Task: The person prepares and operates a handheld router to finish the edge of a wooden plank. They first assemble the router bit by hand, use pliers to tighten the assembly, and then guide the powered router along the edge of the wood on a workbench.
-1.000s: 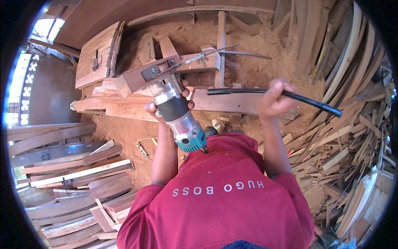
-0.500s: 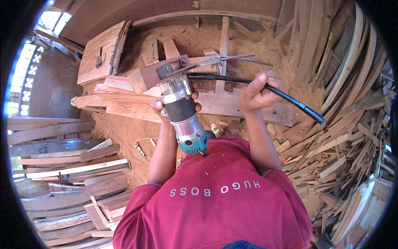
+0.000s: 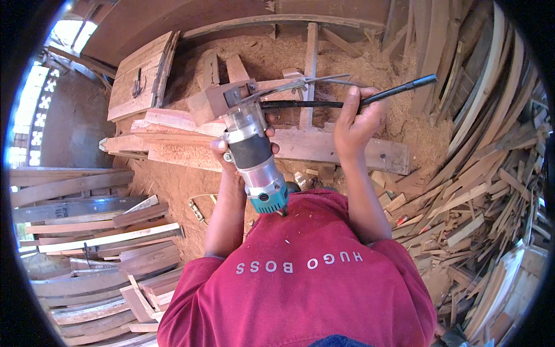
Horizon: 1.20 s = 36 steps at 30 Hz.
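Observation:
My left hand [image 3: 224, 153] is wrapped round a trim router [image 3: 254, 149], which has a black and silver body and a teal motor cap. It is held up tilted, its teal end toward my chest. A wooden block [image 3: 215, 101] with a metal bracket is attached at the router's base. In my right hand [image 3: 357, 122] is a long black rod [image 3: 399, 93], gripped partway along; its other end reaches the router near the collet, where I cannot make out the contact. Thin grey metal bars [image 3: 306, 82] stick out rightward from the base.
A long plank [image 3: 315, 144] lies just beyond the router, on sawdust-covered ground. Stacked boards [image 3: 92, 231] fill the left side. Wood offcuts and strips [image 3: 462, 214] are heaped on the right. A wooden panel [image 3: 141, 75] lies at the far left, with a power strip [image 3: 196, 211] nearer me.
The free end of the black rod has swung from pointing down-right to up-right. My right hand has turned and risen slightly with it. The router's base end has shifted a little.

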{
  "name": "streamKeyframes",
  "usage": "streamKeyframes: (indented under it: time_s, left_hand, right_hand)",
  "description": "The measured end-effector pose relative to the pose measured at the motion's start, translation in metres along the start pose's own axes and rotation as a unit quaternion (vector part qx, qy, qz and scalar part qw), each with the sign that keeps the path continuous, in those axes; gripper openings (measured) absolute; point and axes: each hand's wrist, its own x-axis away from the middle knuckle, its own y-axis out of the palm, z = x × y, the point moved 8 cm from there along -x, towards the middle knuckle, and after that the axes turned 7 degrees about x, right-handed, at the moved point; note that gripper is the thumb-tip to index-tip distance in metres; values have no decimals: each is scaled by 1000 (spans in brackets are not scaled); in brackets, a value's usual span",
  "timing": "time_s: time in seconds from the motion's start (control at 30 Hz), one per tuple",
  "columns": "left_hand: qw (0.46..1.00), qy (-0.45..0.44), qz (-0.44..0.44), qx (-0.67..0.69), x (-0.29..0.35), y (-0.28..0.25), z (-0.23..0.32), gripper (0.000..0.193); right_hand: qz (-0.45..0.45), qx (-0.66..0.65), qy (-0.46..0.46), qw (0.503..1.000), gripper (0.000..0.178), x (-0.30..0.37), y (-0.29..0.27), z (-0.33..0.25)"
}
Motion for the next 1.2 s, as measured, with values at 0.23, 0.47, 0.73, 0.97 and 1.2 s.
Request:
streamKeyframes:
  time_s: [0.23, 0.47, 0.73, 0.97, 1.2]
  left_hand:
    - [998, -39, -35, 26, 2, 7, -6, 93]
    - [997, -26, -31, -68, 8, 8, -5, 95]
    - [995, -39, -8, -93, 3, 4, -5, 97]
    - [989, -35, -11, -144, 10, -8, 5, 98]
    - [989, 93, 19, -109, 44, -21, 51, 100]
  right_hand:
    - [-189, -37, 117, 974, 31, 4, 12, 27]
    - [-374, -277, 220, 857, 58, 2, 8, 29]
    - [-378, -269, 257, 848, 55, -3, 6, 33]
    - [-423, -335, 413, 734, 33, 31, 1, 108]
    - [-339, 403, 263, 808, 49, 112, -72, 342]
